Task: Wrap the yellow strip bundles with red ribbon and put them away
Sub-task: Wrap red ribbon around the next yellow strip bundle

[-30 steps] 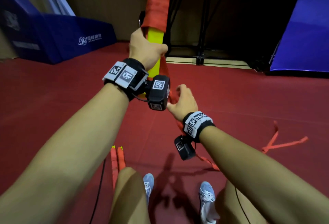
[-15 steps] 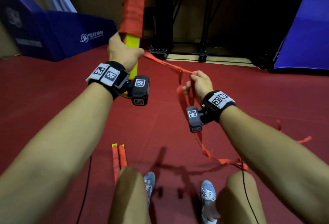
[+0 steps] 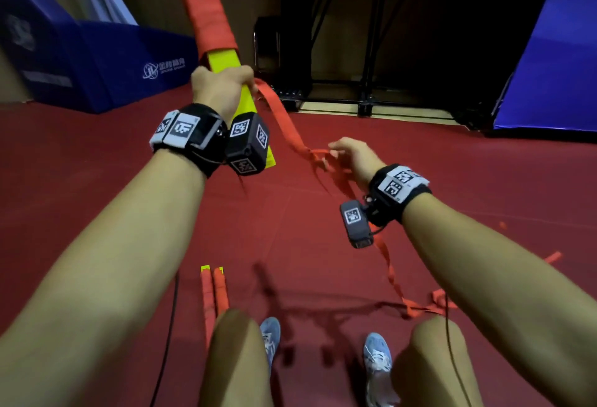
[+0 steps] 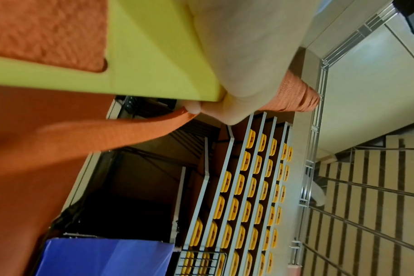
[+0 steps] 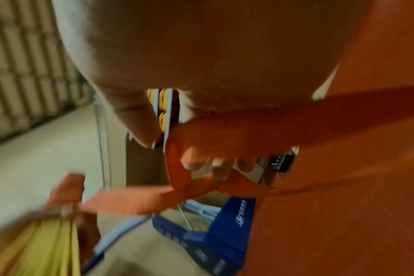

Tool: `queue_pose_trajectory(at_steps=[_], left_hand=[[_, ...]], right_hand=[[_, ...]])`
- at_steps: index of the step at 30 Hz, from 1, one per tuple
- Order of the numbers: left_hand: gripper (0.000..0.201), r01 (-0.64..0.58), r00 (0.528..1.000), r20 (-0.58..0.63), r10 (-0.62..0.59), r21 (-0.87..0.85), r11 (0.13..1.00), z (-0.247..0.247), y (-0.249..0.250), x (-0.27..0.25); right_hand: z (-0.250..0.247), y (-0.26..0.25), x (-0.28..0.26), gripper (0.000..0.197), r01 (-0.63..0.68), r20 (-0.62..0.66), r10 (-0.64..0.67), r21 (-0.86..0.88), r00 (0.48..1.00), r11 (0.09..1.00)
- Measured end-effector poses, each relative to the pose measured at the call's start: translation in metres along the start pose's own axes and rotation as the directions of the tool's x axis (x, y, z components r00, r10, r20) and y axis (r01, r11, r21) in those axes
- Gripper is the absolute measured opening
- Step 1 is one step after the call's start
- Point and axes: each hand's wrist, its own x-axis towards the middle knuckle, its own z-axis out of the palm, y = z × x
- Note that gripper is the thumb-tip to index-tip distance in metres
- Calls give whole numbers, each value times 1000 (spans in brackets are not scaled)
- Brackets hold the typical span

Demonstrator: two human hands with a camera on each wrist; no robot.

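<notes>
Long yellow strip bundle [image 3: 224, 59], upper length wound in red ribbon [image 3: 277, 109], clenched in fist of left hand [image 3: 219, 86]; loose ribbon tail stretched down to right hand [image 3: 355, 156], pinched in curled fingers, trailing below to floor.

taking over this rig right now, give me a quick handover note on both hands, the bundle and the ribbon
Left hand: grips the yellow strip bundle just below its wrapped part, holding it up at a tilt.
Right hand: pinches the red ribbon, which runs from the bundle to this hand and then trails onto the floor.
Done: the upper part is wrapped; two wrapped bundles lie side by side by the left knee.
Left: wrap the bare yellow lower end, secure the ribbon, put the bundles away.
</notes>
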Motion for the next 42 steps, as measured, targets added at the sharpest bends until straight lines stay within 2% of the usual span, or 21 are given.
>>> queue_pose_trajectory(at_steps=[2,4,6,8,9,11,13,16,18,20,24,28,32,35,38,40,41,42], left_hand=[[27,-10,995,95,15,-53,999,2,8,-8],[33,6,980,200,22,-137,991,4,11,-16],[46,-1,959,281,48,-166,986,5,12,-20],[34,-30,935,343,92,-184,983,7,12,-24],[24,-45,924,364,116,-197,979,8,11,-25],[16,-74,914,379,146,-197,978,8,9,-26],[22,-114,911,375,168,-164,980,7,4,-23],[28,-154,913,368,174,-84,985,4,-5,-18],[28,-199,923,336,189,-3,980,4,-12,-17],[32,-240,930,300,212,61,969,6,-20,-19],[48,-298,922,274,275,44,954,17,-36,-27],[69,-365,889,303,342,19,931,24,-46,-34],[69,-399,867,354,351,74,914,25,-49,-32],[66,-427,868,347,355,159,890,15,-51,-24],[70,-446,869,328,370,199,872,5,-55,-17],[73,-444,873,312,375,187,876,2,-56,-15],[71,-444,873,308,378,182,878,3,-55,-16],[69,-448,871,307,384,173,877,5,-55,-17]], right_hand=[[13,6,3,43,39,-42,-48,-205,998,978],[25,9,7,37,67,-89,-99,-308,991,949],[39,8,1,12,81,-25,-89,-226,996,971],[48,12,-1,40,74,96,-57,-184,994,980],[52,14,-3,44,74,166,-48,-151,985,986],[55,15,-4,38,25,249,-15,-38,968,999],[55,10,-4,23,-41,250,10,118,968,992],[45,-2,-2,12,-86,177,23,358,984,930],[39,-8,-1,14,-28,124,-4,255,992,967],[37,-14,0,17,20,143,-46,181,989,983],[44,-27,-2,28,76,125,-106,223,987,972],[52,-32,2,27,189,64,-196,101,979,977],[50,-36,-5,26,172,120,-180,73,976,982],[32,-39,-1,18,153,61,-147,-103,987,983],[5,-38,9,18,151,7,-160,-371,987,916],[-2,-35,10,23,177,33,-195,-585,980,791],[0,-34,10,25,196,43,-216,-618,975,761],[5,-33,9,28,221,53,-235,-581,971,783]])
